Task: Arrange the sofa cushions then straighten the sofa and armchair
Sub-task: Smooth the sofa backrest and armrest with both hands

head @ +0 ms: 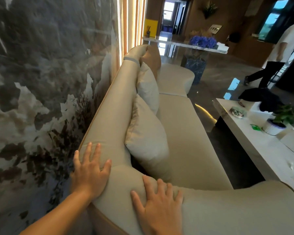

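A person stands at the corner of a long cream sofa, both palms pressed flat on its padded backrest, likely bracing to push it square against the marbled wall. The left hand spreads wide on the back's top; the right hand spreads on the curved arm. Neither grips anything. 3 cushions lean upright along the backrest, just beyond the hands. A white coffee table sits to the right.

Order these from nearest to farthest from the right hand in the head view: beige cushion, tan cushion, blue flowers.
From the right hand:
1. Beige cushion, just ahead against the backrest.
2. Tan cushion, at the sofa's far end.
3. Blue flowers, on the counter beyond.
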Available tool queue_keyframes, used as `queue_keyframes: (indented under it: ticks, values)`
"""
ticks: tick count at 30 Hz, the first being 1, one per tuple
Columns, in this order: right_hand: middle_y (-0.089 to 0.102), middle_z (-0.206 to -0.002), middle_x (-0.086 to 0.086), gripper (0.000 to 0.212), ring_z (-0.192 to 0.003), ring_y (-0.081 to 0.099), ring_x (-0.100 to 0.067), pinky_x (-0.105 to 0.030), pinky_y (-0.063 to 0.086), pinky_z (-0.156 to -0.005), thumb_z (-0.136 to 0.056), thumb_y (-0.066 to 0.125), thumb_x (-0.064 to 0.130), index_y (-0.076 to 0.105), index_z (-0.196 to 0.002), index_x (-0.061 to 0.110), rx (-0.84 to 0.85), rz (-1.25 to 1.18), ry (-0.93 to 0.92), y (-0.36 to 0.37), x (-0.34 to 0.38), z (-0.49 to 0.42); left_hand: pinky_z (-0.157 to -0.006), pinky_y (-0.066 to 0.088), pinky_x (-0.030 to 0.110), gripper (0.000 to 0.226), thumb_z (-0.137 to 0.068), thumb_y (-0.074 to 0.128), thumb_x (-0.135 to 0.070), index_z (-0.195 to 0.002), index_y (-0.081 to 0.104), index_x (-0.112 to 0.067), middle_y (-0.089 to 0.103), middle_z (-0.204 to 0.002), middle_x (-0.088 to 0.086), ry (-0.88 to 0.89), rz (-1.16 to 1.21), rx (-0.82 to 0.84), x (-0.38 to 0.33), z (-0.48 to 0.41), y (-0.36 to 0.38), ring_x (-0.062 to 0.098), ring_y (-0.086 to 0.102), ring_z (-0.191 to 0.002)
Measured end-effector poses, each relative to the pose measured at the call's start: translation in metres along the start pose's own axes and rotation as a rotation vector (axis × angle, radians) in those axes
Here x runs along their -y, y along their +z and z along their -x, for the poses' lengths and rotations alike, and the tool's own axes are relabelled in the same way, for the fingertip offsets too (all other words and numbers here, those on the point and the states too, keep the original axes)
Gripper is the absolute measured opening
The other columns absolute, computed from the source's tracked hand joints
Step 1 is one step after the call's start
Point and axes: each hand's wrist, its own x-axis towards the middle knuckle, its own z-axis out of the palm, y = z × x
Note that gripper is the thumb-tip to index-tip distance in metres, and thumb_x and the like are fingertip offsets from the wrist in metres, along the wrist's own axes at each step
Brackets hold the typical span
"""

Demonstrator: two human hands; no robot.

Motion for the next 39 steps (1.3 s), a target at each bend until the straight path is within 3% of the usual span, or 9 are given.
queue_keyframes:
  ticks: [7, 10, 12, 15, 18, 21, 28, 34, 39]
  values:
    - [0.014, -0.166, -0.010, 0.078, -0.148, 0.008, -0.036, -0.068, -0.014, -0.101, -0.077, 0.005, 0.083, 0.003, -0.150, 0.054, 0.054, 0.002, 0.015, 0.017, 0.056, -0.036, -0.115, 0.023, 0.054, 0.072, -0.085, 0.037, -0.064, -0.151, 0.021, -0.038, 0.013, -0.163, -0.010, 0.008, 0.030, 0.003, 0.034, -0.047, -0.019, 0.026, 0.003, -0.147]
    - [0.052, -0.143, -0.026, 0.069, -0.127, 0.045, -0.053, -0.071, 0.005, -0.104, -0.077, 0.025, 0.076, 0.050, -0.137, 0.052, 0.000, -0.127, -0.006, 0.006, 0.076, -0.031, -0.118, 0.018, 0.051, 0.084, -0.075, 0.027, -0.072, -0.151, 0.022, -0.038, 0.014, -0.163, -0.010, 0.019, 0.027, 0.014, 0.048, -0.056, -0.023, 0.025, 0.005, -0.148]
    - [0.038, -0.152, -0.028, 0.076, -0.134, 0.032, -0.054, -0.074, -0.004, -0.104, -0.078, 0.017, 0.075, 0.035, -0.147, 0.048, -0.025, -0.074, -0.081, 0.013, 0.097, -0.028, -0.120, 0.015, 0.049, 0.087, -0.073, 0.021, -0.075, -0.151, 0.021, -0.037, 0.013, -0.163, -0.007, 0.017, 0.009, 0.052, 0.066, -0.058, -0.033, 0.027, 0.005, -0.148]
    - [0.016, -0.161, -0.023, 0.080, -0.142, 0.013, -0.043, -0.067, -0.007, -0.107, -0.084, 0.012, 0.075, 0.006, -0.155, 0.037, 0.218, -0.095, -0.213, 0.007, 0.054, -0.034, -0.117, 0.019, 0.054, 0.073, -0.083, 0.015, -0.071, -0.149, 0.023, -0.043, 0.015, -0.163, -0.005, 0.033, -0.157, 0.098, 0.039, -0.050, -0.031, 0.031, 0.010, -0.148]
    - [0.037, -0.153, -0.015, 0.066, -0.131, 0.034, -0.036, -0.055, 0.018, -0.109, -0.091, 0.021, 0.072, 0.017, -0.152, 0.046, 0.138, -0.115, -0.364, -0.010, 0.019, -0.043, -0.116, 0.018, 0.053, 0.065, -0.082, 0.018, -0.063, -0.131, 0.055, -0.044, 0.046, -0.149, -0.009, 0.362, -0.267, 0.174, 0.010, -0.038, -0.035, 0.026, 0.029, -0.143]
    - [0.051, -0.141, -0.007, 0.074, -0.128, 0.040, -0.033, -0.060, 0.008, -0.114, -0.081, 0.009, 0.082, 0.022, -0.147, 0.050, 0.066, -0.106, -0.265, -0.013, -0.016, -0.034, -0.118, 0.005, 0.038, 0.065, -0.081, 0.007, -0.072, -0.131, 0.045, -0.056, 0.044, -0.142, -0.031, 0.558, -0.357, 0.354, -0.016, -0.015, -0.022, 0.003, 0.024, -0.142]
    - [0.060, -0.130, -0.001, 0.076, -0.116, 0.049, -0.030, -0.052, 0.029, -0.100, -0.081, 0.007, 0.082, 0.030, -0.145, 0.049, 0.011, -0.106, -0.299, -0.015, -0.016, -0.025, -0.119, 0.005, 0.039, 0.071, -0.080, 0.008, -0.079, -0.129, 0.048, -0.047, 0.048, -0.136, -0.027, 0.598, -0.345, 0.302, -0.006, -0.005, -0.016, 0.003, 0.026, -0.138]
    - [0.061, -0.128, -0.003, 0.075, -0.115, 0.049, -0.030, -0.054, 0.028, -0.101, -0.081, 0.012, 0.083, 0.031, -0.145, 0.048, -0.005, -0.131, -0.303, -0.009, -0.015, -0.008, -0.116, 0.008, 0.036, 0.062, -0.077, 0.016, -0.080, -0.115, 0.054, -0.049, 0.054, -0.124, -0.030, 0.582, -0.318, 0.263, 0.000, 0.015, -0.023, 0.002, 0.034, -0.131]
    - [0.058, -0.127, -0.005, 0.072, -0.115, 0.046, -0.032, -0.054, 0.024, -0.101, -0.081, 0.016, 0.083, 0.028, -0.145, 0.051, 0.018, -0.150, -0.329, -0.002, -0.018, -0.010, -0.107, 0.030, 0.047, 0.046, -0.075, 0.035, -0.070, -0.092, 0.069, -0.044, 0.069, -0.099, -0.020, 0.567, -0.289, 0.125, -0.004, 0.025, -0.019, 0.016, 0.058, -0.113]
